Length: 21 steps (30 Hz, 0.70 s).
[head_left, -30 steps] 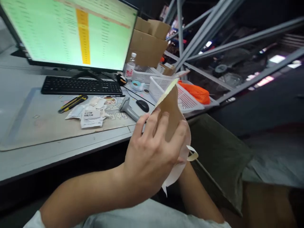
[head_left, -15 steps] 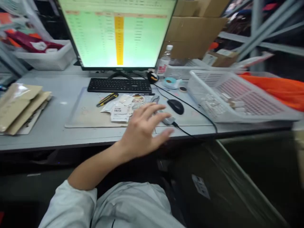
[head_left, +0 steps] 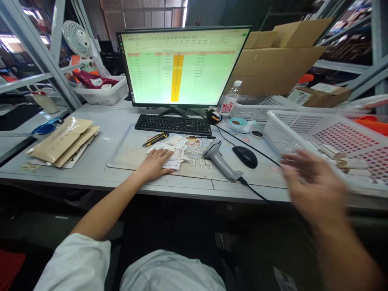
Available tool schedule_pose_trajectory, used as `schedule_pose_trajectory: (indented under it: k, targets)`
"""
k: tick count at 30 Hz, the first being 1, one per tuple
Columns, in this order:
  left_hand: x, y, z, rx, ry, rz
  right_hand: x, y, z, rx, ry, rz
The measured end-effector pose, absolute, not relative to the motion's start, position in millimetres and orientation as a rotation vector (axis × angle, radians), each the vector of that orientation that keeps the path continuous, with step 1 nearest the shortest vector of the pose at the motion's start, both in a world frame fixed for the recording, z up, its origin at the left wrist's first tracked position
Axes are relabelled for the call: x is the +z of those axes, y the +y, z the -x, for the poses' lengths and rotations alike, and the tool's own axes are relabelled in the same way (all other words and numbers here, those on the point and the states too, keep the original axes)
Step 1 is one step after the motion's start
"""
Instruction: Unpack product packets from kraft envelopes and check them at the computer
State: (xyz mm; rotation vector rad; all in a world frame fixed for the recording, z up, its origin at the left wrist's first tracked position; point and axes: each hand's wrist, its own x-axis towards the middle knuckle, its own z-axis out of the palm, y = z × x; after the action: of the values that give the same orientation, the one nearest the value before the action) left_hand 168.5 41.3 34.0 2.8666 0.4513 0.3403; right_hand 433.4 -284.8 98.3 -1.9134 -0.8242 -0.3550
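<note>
My left hand (head_left: 155, 163) lies palm down, fingers stretched, on the near left side of some small white packets (head_left: 172, 162) with printed labels. These packets rest on a desk mat (head_left: 127, 155). Smeared by motion, my right hand (head_left: 315, 186) hangs at the front corner of a white perforated basket (head_left: 285, 125). Whether its fingers hold anything cannot be made out. Between my hands a grey barcode scanner (head_left: 222, 161) lies on the mat, its cable running off the desk edge. A black mouse (head_left: 245, 157) sits to the right of the scanner.
Behind the mat stand a keyboard (head_left: 172, 124) and a monitor (head_left: 151, 81). A yellow-black utility knife (head_left: 155, 139) lies near the packets. Brown envelopes (head_left: 63, 141) are stacked at left. A water bottle (head_left: 229, 101) and a tape roll (head_left: 238, 123) stand at the back right.
My left hand has moved left, from over the scanner onto the packets. My right hand has come into view at the right. The camera view has shifted, showing more of the room behind.
</note>
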Motion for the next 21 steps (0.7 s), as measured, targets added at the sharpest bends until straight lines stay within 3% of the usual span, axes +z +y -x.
schedule_pose_trajectory:
  k: [4, 7, 12, 16, 21]
  targets:
    - [27.6, 37.6, -147.8, 0.637, 0.564, -2.656, 86.8, -191.9, -402.2, -0.169, -1.253, 1.854]
    - [35.7, 40.0, -137.9, 0.873, 0.728, -2.057, 91.3, -128.9, -380.6, 0.022, -1.389, 1.717]
    - [58.6, 52.0, -159.1, 0.85, 0.545, -1.317, 106.8, -58.1, -367.0, 0.443, -1.375, 1.462]
    - [76.0, 63.7, -188.8, 0.784, 0.494, -1.299, 112.9, -33.2, -368.3, 0.697, -1.33, 1.344]
    - [89.2, 83.1, -219.0, 0.719, 0.406, -1.426, 98.6, -24.9, -386.7, 0.692, -1.122, 1.279]
